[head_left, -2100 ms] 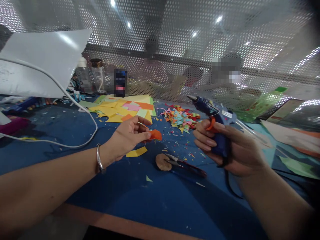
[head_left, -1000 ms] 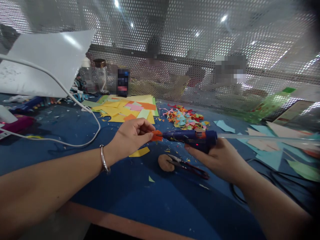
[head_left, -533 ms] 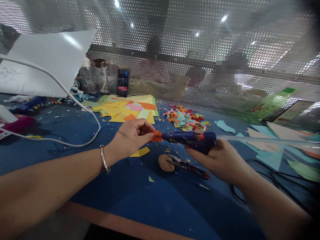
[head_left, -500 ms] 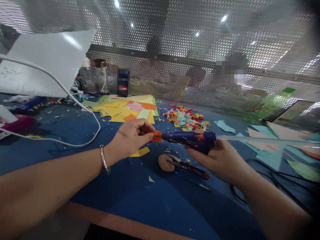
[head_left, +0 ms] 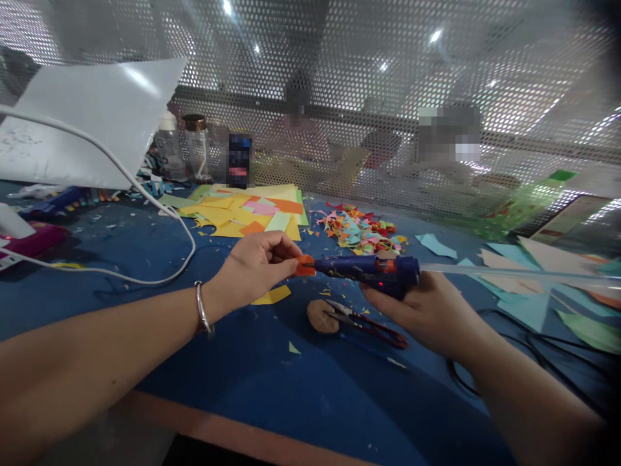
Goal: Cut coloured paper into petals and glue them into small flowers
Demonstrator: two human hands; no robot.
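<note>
Between the thumb and fingers of my left hand (head_left: 259,262) is a small orange paper piece (head_left: 305,265). My right hand (head_left: 431,310) grips a blue hot glue gun (head_left: 359,266), its nozzle pointing left and meeting the paper's edge. A red light glows on the gun, and a long clear glue stick (head_left: 509,272) sticks out of its back. Below the gun, scissors (head_left: 369,323) lie with their tips over a round brown stone-like object (head_left: 322,317). A thin blue pencil-like stick (head_left: 373,353) rests beside them.
Coloured paper sheets (head_left: 218,217) and a heap of paper scraps (head_left: 361,228) lie towards the back. More cut paper (head_left: 526,304) and a black cable (head_left: 538,353) are at the right. A white cable (head_left: 187,223) loops at the left. Behind stands a perforated metal screen (head_left: 339,77).
</note>
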